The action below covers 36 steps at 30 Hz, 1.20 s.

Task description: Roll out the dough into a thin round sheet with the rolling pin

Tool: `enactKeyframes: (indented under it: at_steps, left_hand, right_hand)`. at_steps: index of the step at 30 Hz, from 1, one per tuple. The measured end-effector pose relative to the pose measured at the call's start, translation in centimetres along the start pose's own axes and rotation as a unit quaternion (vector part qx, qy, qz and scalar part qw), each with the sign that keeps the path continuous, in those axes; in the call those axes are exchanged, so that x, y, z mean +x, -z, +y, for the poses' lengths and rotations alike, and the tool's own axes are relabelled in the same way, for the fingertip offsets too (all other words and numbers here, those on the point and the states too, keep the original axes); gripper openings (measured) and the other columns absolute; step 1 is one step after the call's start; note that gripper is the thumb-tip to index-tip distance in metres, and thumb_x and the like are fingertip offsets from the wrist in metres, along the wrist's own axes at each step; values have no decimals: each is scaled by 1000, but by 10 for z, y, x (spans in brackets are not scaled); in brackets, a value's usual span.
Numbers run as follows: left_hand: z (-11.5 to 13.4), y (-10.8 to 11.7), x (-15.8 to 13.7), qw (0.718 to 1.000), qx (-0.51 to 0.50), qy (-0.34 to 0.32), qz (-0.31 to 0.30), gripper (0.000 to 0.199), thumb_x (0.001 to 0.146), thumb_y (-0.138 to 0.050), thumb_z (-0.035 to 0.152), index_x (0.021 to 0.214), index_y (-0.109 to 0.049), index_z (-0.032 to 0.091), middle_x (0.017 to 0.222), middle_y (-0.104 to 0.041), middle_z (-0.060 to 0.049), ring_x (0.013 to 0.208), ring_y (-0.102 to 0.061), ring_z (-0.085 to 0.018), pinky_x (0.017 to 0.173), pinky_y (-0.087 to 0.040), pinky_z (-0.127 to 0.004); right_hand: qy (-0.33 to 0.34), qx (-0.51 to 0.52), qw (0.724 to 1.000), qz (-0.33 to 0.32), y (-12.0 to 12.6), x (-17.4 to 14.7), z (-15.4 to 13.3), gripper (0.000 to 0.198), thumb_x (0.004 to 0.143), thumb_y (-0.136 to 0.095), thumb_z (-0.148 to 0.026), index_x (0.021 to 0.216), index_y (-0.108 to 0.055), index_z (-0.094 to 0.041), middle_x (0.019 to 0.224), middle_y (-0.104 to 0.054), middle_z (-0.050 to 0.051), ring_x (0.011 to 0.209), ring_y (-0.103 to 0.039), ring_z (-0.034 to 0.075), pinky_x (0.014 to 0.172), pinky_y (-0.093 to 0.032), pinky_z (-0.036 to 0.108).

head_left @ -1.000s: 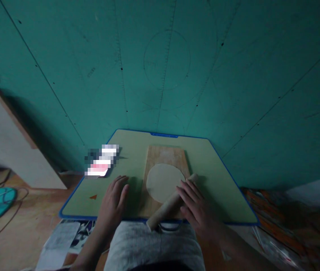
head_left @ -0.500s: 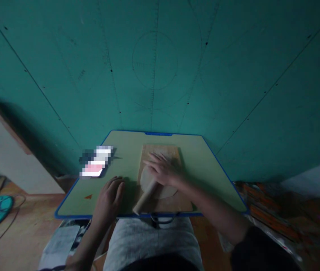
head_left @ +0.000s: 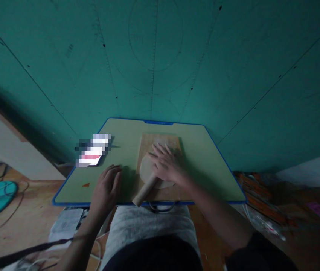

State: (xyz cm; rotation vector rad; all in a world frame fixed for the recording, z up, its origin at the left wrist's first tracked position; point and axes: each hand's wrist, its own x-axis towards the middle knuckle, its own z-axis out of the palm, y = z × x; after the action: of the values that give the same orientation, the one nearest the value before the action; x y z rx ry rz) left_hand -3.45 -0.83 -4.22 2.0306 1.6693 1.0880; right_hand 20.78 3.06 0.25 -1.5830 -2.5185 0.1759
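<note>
Head view: a rolling pin (head_left: 144, 192) slants across a wooden board (head_left: 174, 194), its near end jutting past the table's (head_left: 205, 154) front edge, its far end hidden beneath a right hand (head_left: 165, 163) laid flat, fingers spread, gripping nothing visible. The left hand (head_left: 107, 184) rests beside the board, fingers loosely bent, apparently empty. Flattened dough (head_left: 146, 169) lies on the board, partly covered by pin and palm; beyond rises a green wall (head_left: 160, 94).

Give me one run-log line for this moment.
Right hand: over rolling pin | Dough: under pin, on board | Left hand: beside board
</note>
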Motion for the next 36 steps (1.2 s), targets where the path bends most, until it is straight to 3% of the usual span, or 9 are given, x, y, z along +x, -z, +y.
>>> enactKeyframes:
  at_steps: [5, 9, 12, 15, 22, 26, 29, 33, 36]
  left_hand:
    - [6, -3, -5, 999, 22, -43, -6, 40, 97, -41, 48, 106, -65, 18, 119, -69, -15, 125, -58, -33, 106, -48, -51]
    - [38, -13, -37, 989, 4, -143, -45, 32, 101, -44, 39, 116, -65, 21, 126, -67, -13, 129, -57, -30, 104, -51, -50]
    - [65, -25, -57, 968, 0, -242, -67, 37, 97, -56, 33, 131, -59, 22, 132, -65, -12, 130, -56, -31, 104, -52, -50]
    - [71, -29, -52, 961, 16, -268, -64, 42, 96, -53, 20, 138, -55, 24, 129, -68, -10, 126, -60, -29, 102, -54, -48]
    - [50, -6, 24, 977, 114, -133, -122, 32, 96, -46, 15, 115, -70, 23, 115, -74, -7, 96, -74, -22, 78, -58, -29]
    - [65, -19, 65, 967, 203, -105, -113, 28, 101, -43, 24, 118, -66, 19, 117, -72, -10, 100, -71, -24, 79, -57, -32]
    - [72, -35, 81, 960, 224, -110, -124, 31, 102, -43, 32, 119, -62, 14, 118, -70, -16, 113, -66, -29, 93, -53, -41]
    - [71, -42, 67, 946, 257, -141, -134, 40, 103, -42, 41, 118, -62, 10, 125, -66, -23, 124, -60, -34, 102, -48, -48]
    - [80, -40, 25, 940, 272, -181, -101, 42, 102, -42, 42, 117, -62, 7, 134, -61, -27, 124, -60, -38, 98, -52, -49]
  right_hand:
    - [-5, 11, 998, 59, -4, -69, 24, 48, 103, -36, -30, 149, -48, -18, 159, -41, 13, 152, -25, 28, 123, -21, 56]
    - [-3, 12, 998, 60, -8, -95, 37, 49, 105, -37, -35, 149, -47, -16, 159, -40, 15, 152, -24, 30, 121, -26, 56]
    - [16, 3, 998, 61, -10, -83, 40, 46, 105, -38, -36, 147, -50, -20, 157, -44, 13, 150, -29, 28, 121, -24, 58]
    - [19, 5, 998, 59, -9, -52, 40, 43, 104, -40, -34, 141, -57, -21, 151, -52, 12, 146, -38, 26, 123, -21, 56]
    - [-77, 21, 996, 33, 5, 12, 50, 37, 101, -44, -25, 130, -65, -20, 139, -61, 11, 131, -54, 21, 110, -39, 35]
    - [-144, 25, 989, 30, 7, 35, 56, 34, 100, -42, -23, 121, -68, -23, 131, -66, 9, 123, -59, 21, 104, -43, 36]
    - [-199, 21, 979, 30, 8, 46, 51, 37, 102, -39, -35, 119, -69, -23, 130, -66, 11, 123, -59, 26, 103, -44, 43]
    - [-229, 12, 973, 35, 4, 37, 40, 44, 100, -41, -40, 134, -61, -22, 151, -51, 12, 140, -44, 31, 114, -33, 51]
    - [-169, -9, 984, 61, -3, 6, 39, 49, 96, -45, -31, 142, -56, -18, 157, -44, 12, 146, -36, 30, 122, -21, 50]
